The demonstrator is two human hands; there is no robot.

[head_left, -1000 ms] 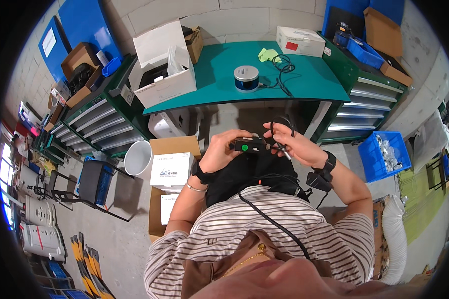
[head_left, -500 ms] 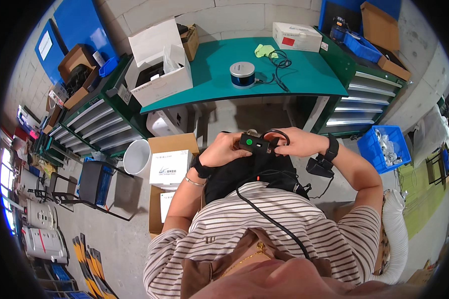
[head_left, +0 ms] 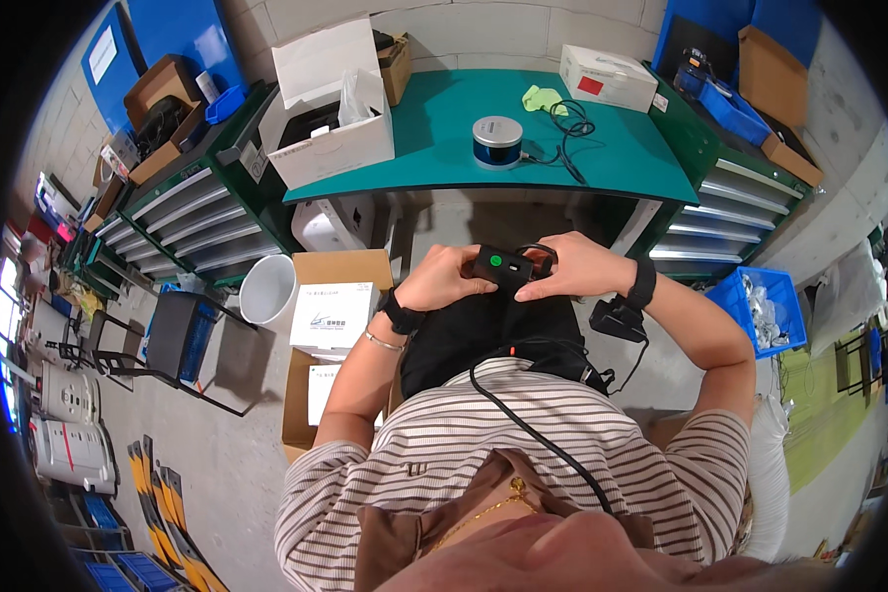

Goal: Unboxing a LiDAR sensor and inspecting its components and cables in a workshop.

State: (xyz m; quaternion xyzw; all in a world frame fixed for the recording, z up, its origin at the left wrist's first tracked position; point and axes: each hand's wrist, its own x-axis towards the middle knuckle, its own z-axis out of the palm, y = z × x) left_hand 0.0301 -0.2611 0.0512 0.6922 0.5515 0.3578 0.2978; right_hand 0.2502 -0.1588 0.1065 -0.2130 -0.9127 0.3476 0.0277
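A small black box [head_left: 503, 266] with a round green sticker and a small port on its face is held up above my lap. My left hand [head_left: 447, 280] grips its left end, thumb along the lower edge. At the other end, my right hand [head_left: 584, 267] is closed with its thumb by the box's lower right corner. A black cable [head_left: 540, 249] curves out beside the right fingers; they partly hide where it meets the box. Across the green table [head_left: 434, 113], a round silver-topped, dark blue device [head_left: 497, 142] stands with a black cable attached.
An open white carton [head_left: 335, 148] sits on the table's left, a closed white box [head_left: 608, 77] at its back right. Drawer cabinets [head_left: 202, 222] flank the table. Left of me are open cardboard boxes with a white carton [head_left: 332, 316] and a white bin [head_left: 268, 290]; a blue crate [head_left: 765, 311] stands right.
The right fingers have moved closer in around the box's right end, and the cable loop there shows less. My left hand keeps its grip. The whole view has shifted slightly.
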